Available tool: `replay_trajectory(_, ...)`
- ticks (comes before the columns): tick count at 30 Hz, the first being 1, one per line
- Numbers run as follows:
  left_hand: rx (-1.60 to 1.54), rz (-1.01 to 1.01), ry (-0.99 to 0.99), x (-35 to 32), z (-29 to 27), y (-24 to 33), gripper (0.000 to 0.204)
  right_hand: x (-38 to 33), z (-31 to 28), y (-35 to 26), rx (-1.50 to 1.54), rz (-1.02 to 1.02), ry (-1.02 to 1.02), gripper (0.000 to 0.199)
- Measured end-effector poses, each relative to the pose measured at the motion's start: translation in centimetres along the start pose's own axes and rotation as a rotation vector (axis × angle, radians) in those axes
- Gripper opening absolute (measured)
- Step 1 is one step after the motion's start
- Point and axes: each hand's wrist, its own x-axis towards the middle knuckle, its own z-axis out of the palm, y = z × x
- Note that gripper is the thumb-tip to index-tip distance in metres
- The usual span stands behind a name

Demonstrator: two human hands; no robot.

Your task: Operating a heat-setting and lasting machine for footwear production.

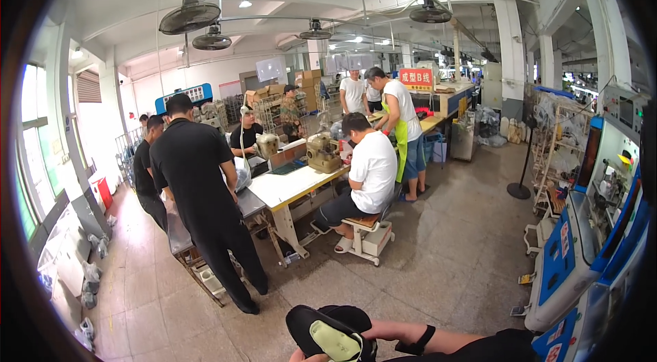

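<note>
At the lower edge I hold what looks like a pair of black shoes (306, 326) with pale green inside, pressed close together. My right forearm comes in from the lower right with a black band round it. My right hand (380, 329) runs in behind the shoes, its fingers mostly covered by them. Only a bit of my left hand (308, 356) shows, bent against the shoes' underside at the picture's bottom rim. How its fingers lie is largely cut off.
Ahead stands a white worktable (274, 187) with a sewing-type machine (324, 152). A seated person (373, 174) works there on a wheeled stool (369, 237); a person in black (195, 177) stands left. Blue-and-white machinery (561, 266) lines the right, beside a black stand base (519, 191).
</note>
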Motion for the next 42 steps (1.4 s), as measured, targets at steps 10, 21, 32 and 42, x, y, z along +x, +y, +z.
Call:
replay_trajectory(10, 0.024, 0.038, -0.006, -0.4, 0.2, -0.1, 0.062, 0.3, -0.2, 1.3, 0.024, -0.061, 0.011, 0.07)
replay_trajectory(21, -0.177, -0.235, -0.07, -1.2, -0.2, -0.7, 0.056, -1.0, 1.3, 0.2, 0.038, -0.029, 0.033, 0.068)
replay_trajectory(32, 0.036, 0.01, -0.098, -4.0, 0.3, 0.2, 0.048, -0.9, 1.7, 0.1, -0.015, -0.062, 0.078, 0.059)
replay_trajectory(42, -0.044, -0.21, 0.062, -3.0, -0.3, -0.8, 0.04, -0.2, 1.9, -1.6, -0.007, -0.008, -0.012, 0.055)
